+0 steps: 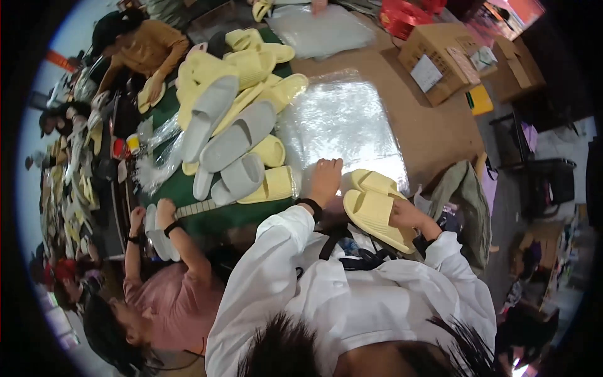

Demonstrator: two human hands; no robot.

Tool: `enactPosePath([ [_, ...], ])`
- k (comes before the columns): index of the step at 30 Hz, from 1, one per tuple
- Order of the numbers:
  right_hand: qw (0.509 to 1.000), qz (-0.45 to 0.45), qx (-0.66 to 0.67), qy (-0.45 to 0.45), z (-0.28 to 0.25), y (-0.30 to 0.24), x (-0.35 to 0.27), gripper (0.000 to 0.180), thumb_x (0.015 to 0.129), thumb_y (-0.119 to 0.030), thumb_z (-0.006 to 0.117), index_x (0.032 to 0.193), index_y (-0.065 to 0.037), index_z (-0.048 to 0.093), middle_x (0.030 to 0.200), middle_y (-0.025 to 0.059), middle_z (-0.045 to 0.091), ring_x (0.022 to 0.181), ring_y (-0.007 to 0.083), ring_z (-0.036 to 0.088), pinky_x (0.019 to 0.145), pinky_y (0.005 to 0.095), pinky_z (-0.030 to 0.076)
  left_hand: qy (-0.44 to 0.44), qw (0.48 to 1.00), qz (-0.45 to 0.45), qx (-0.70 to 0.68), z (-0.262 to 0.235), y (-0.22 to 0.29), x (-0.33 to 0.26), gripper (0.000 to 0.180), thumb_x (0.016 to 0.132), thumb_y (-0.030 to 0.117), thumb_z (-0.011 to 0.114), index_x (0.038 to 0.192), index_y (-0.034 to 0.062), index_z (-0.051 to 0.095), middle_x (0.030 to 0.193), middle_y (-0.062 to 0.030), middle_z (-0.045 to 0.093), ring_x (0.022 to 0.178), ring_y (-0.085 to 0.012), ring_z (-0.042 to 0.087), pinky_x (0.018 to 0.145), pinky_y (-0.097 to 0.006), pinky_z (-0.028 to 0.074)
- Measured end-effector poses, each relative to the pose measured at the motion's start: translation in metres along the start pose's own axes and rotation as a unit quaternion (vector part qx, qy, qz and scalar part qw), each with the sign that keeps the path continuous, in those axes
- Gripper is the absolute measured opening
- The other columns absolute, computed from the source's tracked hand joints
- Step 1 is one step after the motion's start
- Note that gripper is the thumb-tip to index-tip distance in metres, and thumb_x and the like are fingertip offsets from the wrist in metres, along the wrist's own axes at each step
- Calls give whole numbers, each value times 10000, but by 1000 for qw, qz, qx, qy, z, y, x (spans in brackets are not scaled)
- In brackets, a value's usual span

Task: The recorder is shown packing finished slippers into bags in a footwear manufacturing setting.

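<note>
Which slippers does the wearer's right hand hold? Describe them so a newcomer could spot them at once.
Start at the stack of clear plastic bags on the brown table. At its near edge, the right hand holds a pair of pale yellow slippers. They lie apart from the grey-and-yellow slipper pile on the left.

Pale yellow slippers [377,204] sit just right of the glossy clear plastic sheet [342,122]; left of that sheet lie grey slippers [235,141] amid more yellow ones (on a dark green cloth [213,217]). Both sleeves [276,264] are white.
</note>
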State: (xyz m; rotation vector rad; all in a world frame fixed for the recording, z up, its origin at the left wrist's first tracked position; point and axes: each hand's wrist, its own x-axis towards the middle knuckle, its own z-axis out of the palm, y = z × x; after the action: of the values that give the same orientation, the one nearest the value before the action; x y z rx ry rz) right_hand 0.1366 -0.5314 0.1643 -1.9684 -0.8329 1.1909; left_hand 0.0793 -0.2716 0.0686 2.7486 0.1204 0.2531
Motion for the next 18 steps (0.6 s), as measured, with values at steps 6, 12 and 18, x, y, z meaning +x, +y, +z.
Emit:
enactPosePath([
  [6, 998, -40, 44, 4, -14, 13, 15, 431, 775, -124, 624, 1167, -4, 490, 1159, 116, 530, 1059, 186, 498, 905, 299, 389, -49, 990, -81, -108, -6, 5, -1, 304, 819, 117, 434, 1100, 40, 522, 1039, -137, 589, 980, -259, 551, 843, -377, 427],
  [12, 996, -80, -1, 47, -20, 6, 28, 387, 767, 4, 533, 1153, -1, 515, 1182, 117, 517, 1064, 221, 515, 898, 309, 398, -35, 995, -62, -75, -16, 11, 3, 297, 762, 132, 492, 1036, 36, 554, 1092, -142, 544, 1018, -282, 510, 889, -370, 397],
  [18, 934, -167, -196, 250, -4, -8, 62, 300, 708, -62, 541, 998, -15, 602, 1018, 219, 566, 963, 414, 498, 850, 448, 391, 46, 994, 42, -84, -21, 23, -4, 340, 754, 177, 521, 1074, 64, 524, 1218, -181, 465, 1068, -327, 481, 913, -416, 369],
])
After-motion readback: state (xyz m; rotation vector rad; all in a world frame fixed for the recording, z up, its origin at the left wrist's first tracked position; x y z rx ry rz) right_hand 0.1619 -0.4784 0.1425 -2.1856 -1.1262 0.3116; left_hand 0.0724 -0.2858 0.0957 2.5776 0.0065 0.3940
